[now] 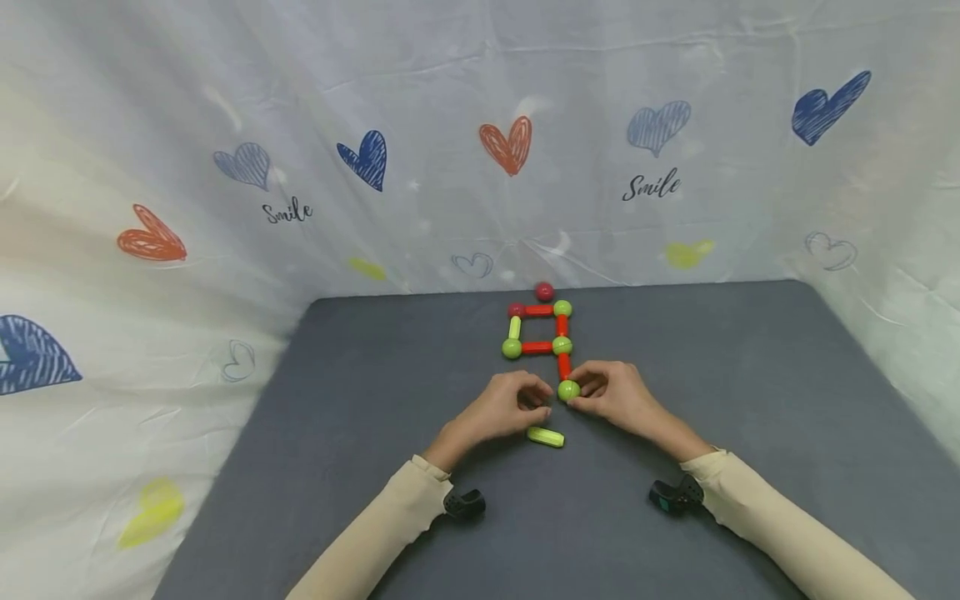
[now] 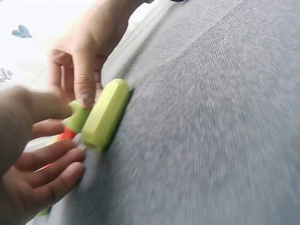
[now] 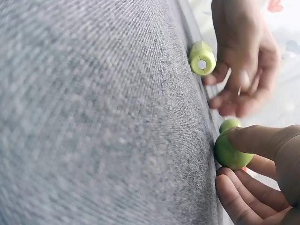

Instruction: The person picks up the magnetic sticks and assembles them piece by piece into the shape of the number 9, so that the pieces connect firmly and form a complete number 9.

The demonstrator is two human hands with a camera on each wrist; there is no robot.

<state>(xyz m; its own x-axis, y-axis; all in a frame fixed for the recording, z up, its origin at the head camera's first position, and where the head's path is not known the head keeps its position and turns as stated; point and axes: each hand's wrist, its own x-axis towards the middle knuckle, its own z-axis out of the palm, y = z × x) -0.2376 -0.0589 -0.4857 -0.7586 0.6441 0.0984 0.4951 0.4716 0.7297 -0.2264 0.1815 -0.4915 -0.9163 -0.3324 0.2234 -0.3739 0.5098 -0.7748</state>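
Observation:
My right hand (image 1: 615, 396) pinches a green ball (image 1: 568, 390) between thumb and fingers, at the near end of a red rod (image 1: 564, 367). That rod joins a figure of rods and balls, with a square at its far side. Left of the ball, my left hand (image 1: 510, 406) has its fingers loosely bent and a gap between thumb and fingertips, holding nothing. A loose yellow-green rod (image 1: 546, 437) lies on the table just below the left fingertips. In the right wrist view, its round end shows a pale disc in the middle.
A loose red ball (image 1: 544, 292) sits behind the square, near the back edge of the dark grey table (image 1: 375, 375). One corner of the square is a dark red ball (image 1: 516, 310). A white curtain (image 1: 435, 100) printed with hearts hangs behind.

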